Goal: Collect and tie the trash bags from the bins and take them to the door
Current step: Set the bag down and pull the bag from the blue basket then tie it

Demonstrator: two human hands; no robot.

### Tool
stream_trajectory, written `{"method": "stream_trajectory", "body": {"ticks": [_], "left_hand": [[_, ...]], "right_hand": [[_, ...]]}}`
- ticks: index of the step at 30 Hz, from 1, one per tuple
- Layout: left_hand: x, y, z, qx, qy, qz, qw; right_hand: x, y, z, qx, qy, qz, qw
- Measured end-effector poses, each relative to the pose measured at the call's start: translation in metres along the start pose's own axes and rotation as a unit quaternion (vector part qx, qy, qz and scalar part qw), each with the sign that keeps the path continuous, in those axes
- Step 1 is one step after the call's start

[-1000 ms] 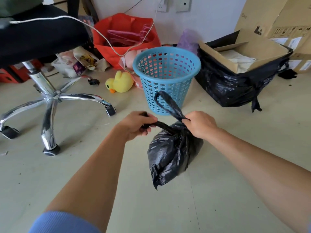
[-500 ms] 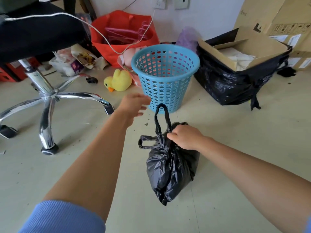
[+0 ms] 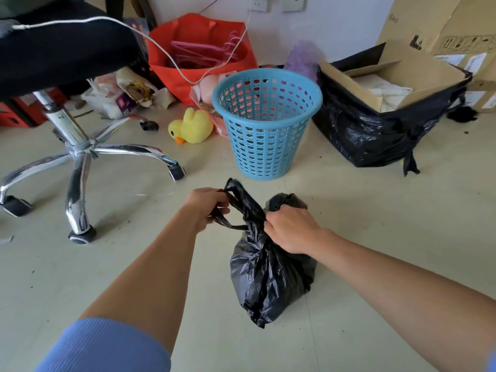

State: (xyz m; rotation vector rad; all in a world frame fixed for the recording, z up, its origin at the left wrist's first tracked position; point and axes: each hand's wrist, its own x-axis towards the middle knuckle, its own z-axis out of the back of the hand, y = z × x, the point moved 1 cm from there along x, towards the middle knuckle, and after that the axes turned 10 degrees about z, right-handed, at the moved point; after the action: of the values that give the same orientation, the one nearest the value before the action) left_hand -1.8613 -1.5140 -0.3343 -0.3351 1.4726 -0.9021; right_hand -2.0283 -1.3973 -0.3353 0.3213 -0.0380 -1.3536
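Note:
A small black trash bag (image 3: 268, 275), full and crumpled, hangs just above the floor in front of me. My left hand (image 3: 208, 208) grips the bag's two loop handles, pulled out to the left. At the bag's gathered neck, my right hand (image 3: 291, 228) is curled round the plastic. Behind them stands a blue perforated bin (image 3: 265, 124) with no bag inside it. A larger black trash bag (image 3: 370, 132) holding a cardboard box sits on the floor at the right.
An office chair (image 3: 77, 154) with a chrome star base stands at the left. A yellow plush duck (image 3: 192, 127), a red bag (image 3: 198, 47) and a white cable (image 3: 166, 55) lie near the wall. Cardboard boxes (image 3: 440, 30) are stacked at the far right.
My left hand, which had let go and reached toward the bin, has come back and taken the bag's handles. My right hand stays on the neck.

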Motion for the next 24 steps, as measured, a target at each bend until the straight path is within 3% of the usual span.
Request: {"method": "stream_trajectory", "body": {"ticks": [3,5,8,11,13,20,22,24], "left_hand": [[-0.018,-0.010,-0.001,0.089,0.221,-0.037,0.970],[-0.022,-0.015,-0.003,0.126,0.279,-0.043,0.951],[-0.021,-0.024,-0.008,0.130,0.158,-0.065,0.977],[-0.023,-0.033,-0.010,0.035,0.057,-0.075,0.995],[-0.025,-0.038,-0.012,-0.013,0.058,-0.071,0.996],[-0.044,-0.056,-0.026,0.075,0.146,-0.076,0.983],[-0.040,-0.056,-0.022,0.042,0.134,-0.075,0.987],[-0.028,-0.052,-0.009,-0.034,0.074,-0.054,0.995]], "right_hand": [[0.001,0.001,-0.008,-0.010,0.015,0.008,1.000],[0.002,-0.002,-0.007,0.003,0.024,0.001,1.000],[0.001,-0.006,-0.005,0.033,0.044,-0.002,0.999],[-0.002,0.000,-0.005,0.072,0.047,-0.020,0.996],[-0.002,0.003,-0.005,0.045,0.035,-0.050,0.997],[0.002,0.007,-0.006,-0.063,-0.017,-0.130,0.989],[0.004,0.004,-0.005,0.002,0.005,-0.116,0.993],[0.003,-0.007,-0.003,0.115,0.040,-0.097,0.988]]}}
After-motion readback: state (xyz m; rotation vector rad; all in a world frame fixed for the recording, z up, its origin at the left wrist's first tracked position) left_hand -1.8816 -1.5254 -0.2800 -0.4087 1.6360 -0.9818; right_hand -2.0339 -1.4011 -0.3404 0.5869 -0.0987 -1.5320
